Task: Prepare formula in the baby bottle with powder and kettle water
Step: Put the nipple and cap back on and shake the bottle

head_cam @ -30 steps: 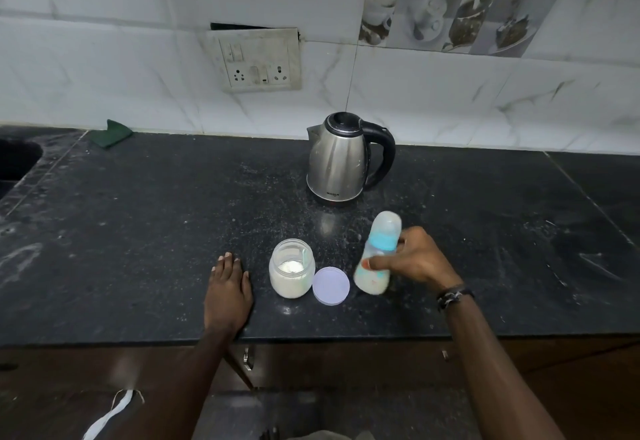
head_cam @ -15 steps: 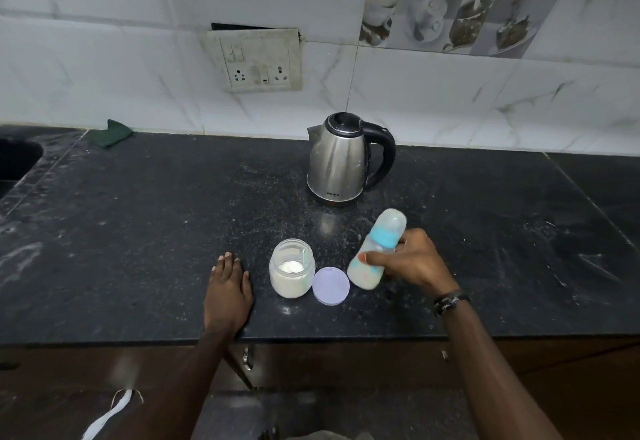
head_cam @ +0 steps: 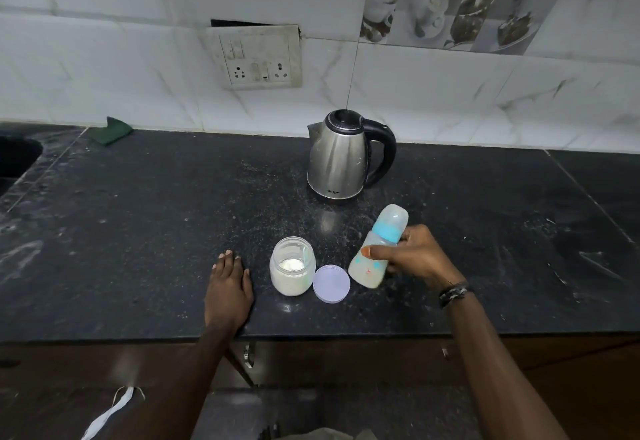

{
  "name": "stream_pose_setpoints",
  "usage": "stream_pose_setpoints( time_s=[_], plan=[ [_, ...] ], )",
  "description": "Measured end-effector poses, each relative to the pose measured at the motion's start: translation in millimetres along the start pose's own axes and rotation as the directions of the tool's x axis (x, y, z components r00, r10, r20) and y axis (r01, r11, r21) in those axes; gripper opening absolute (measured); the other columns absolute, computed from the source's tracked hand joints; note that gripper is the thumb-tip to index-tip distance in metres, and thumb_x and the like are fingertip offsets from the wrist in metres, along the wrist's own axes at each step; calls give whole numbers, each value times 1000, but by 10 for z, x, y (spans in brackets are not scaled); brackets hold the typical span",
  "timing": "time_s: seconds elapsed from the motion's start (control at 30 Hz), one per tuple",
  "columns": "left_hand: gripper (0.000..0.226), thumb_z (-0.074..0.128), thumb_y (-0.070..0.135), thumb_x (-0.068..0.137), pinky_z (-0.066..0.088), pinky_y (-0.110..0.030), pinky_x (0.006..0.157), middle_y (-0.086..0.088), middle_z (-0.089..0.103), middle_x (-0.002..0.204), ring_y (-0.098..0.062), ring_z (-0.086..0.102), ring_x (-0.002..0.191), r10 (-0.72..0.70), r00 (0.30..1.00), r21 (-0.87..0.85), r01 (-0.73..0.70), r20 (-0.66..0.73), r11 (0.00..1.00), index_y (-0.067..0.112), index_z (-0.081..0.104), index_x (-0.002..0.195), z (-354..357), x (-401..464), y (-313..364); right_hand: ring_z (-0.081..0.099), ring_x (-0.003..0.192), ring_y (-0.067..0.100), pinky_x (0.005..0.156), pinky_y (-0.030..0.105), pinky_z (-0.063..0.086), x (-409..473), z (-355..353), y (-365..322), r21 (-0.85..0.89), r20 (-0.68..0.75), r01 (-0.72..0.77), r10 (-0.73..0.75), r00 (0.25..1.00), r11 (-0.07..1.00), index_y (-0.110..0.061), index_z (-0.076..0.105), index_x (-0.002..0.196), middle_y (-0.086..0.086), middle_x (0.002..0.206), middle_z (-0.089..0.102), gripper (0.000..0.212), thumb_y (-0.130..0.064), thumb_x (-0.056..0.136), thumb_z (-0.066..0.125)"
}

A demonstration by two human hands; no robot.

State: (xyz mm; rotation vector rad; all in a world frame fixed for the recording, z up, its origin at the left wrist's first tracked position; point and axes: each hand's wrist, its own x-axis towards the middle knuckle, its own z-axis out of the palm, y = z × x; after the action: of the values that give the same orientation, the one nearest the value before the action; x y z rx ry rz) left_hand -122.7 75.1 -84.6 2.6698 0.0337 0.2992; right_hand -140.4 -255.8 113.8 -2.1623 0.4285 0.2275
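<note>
My right hand grips a capped baby bottle with a blue collar and milky liquid inside, tilted with its cap leaning up to the right, just above the black counter. To its left lies a pale lilac lid, flat on the counter. Beside that stands an open glass jar of white powder with a scoop handle showing inside. My left hand rests flat, palm down, left of the jar. A steel kettle with a black handle stands behind, lid closed.
The black stone counter ends in a front edge near my arms. A sink opening sits at the far left, a green cloth by the tiled wall, and a socket plate above.
The bottle in my right hand has tilted, its base swinging left toward the lid and its cap leaning right. My left hand, the jar, lid and kettle stay put.
</note>
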Motion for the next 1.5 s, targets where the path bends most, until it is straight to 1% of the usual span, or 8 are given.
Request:
stream_pose_setpoints(
  time_s=[0.1,0.23,0.33,0.8,0.9,1.27,1.4,1.5],
  plan=[
    [47,41,22,96,36,-53,114,-30,52,141,-44,47,134,-3,1000,1,3,-7,1000,-9,61,125,-3,-2,1,70,82,19,69,35,56,11,-30,-7,-237,-130,-1,-31,991,972,-16,70,92,-1,89,72,53,-45,53,91],
    [47,42,21,96,36,-54,114,-30,52,141,-44,47,134,3,1000,-2,-3,-5,1000,-10,61,126,-1,-7,13,73,86,18,78,40,60,30,-88,-13,-151,-38,5,-11,999,989,-18,73,90,-3,90,75,48,-40,52,92],
    [48,41,22,96,35,-53,115,-30,51,141,-44,46,135,0,1000,5,1,-7,1000,-10,60,126,-8,-5,1,69,87,21,77,40,58,35,-115,-15,-311,-128,-8,-33,991,950,-17,70,97,-1,94,70,59,-49,51,90],
    [48,41,22,95,36,-53,114,-31,52,140,-44,48,133,-1,1000,9,1,-8,1000,-10,61,126,-14,-3,22,69,89,20,78,38,57,26,-129,11,-266,-116,-18,-13,993,964,-17,69,99,-2,96,70,57,-44,53,90],
    [48,42,22,95,36,-53,114,-30,52,140,-44,48,134,-6,1000,6,6,-10,1000,-10,60,127,-17,-14,25,71,86,15,78,38,59,21,-136,-7,-171,-6,1,-2,1000,985,-17,72,95,1,97,75,47,-34,56,92],
    [49,40,22,96,36,-53,114,-30,52,141,-44,47,134,-2,1000,4,2,-5,1000,-9,60,127,-33,-13,31,69,92,21,82,41,57,3,-141,-20,-287,-111,-25,-7,994,958,-17,69,101,-2,97,70,57,-42,55,91],
    [51,38,24,96,36,-53,114,-29,52,141,-43,47,134,0,1000,6,0,-9,1000,-9,60,127,-40,-12,36,72,90,19,83,40,59,-8,-162,-24,-159,70,44,-33,997,986,-16,74,89,-3,91,75,37,-26,59,92],
    [49,40,23,96,36,-53,114,-29,52,141,-43,47,134,-5,1000,7,5,-5,1000,-9,60,127,-43,-18,40,68,87,18,80,38,57,-4,-163,-40,-278,-73,30,-52,996,960,-16,72,95,-3,92,70,50,-39,55,91]
  ],
)
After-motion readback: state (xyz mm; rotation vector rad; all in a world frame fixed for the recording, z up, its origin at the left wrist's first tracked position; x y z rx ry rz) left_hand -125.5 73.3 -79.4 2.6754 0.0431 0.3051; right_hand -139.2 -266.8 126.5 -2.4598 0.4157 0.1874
